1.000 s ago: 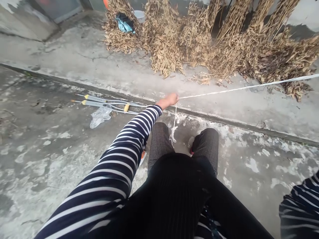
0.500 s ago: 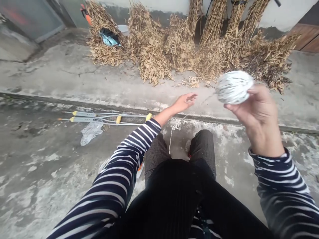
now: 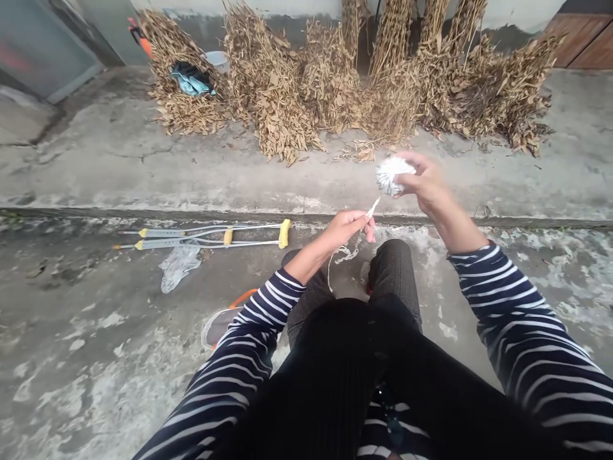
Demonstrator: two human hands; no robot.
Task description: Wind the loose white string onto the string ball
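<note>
My right hand (image 3: 428, 182) grips a ball of white yarn (image 3: 391, 174) from its right side, above the concrete step. Lower and to the left, my left hand (image 3: 350, 227) pinches a white strand (image 3: 373, 207) that runs up toward the ball. Below that hand, loose white yarn (image 3: 345, 255) hangs or lies in a small tangle between my knees; how it joins the held strand is partly hidden by the fingers. The two hands are apart, with a short length of strand between them.
Dried plant bundles (image 3: 282, 96) lean on the wall beyond the raised step (image 3: 143, 182). On the lower ground at left lie crutches (image 3: 205, 236) with yellow pads and a clear plastic bag (image 3: 178, 265). An orange-edged item (image 3: 223, 326) is beside my left arm.
My right hand has brought the ball left and farther from me, turning it. My left hand, earlier without a visible strand, now pinches one and sits slightly lower.
</note>
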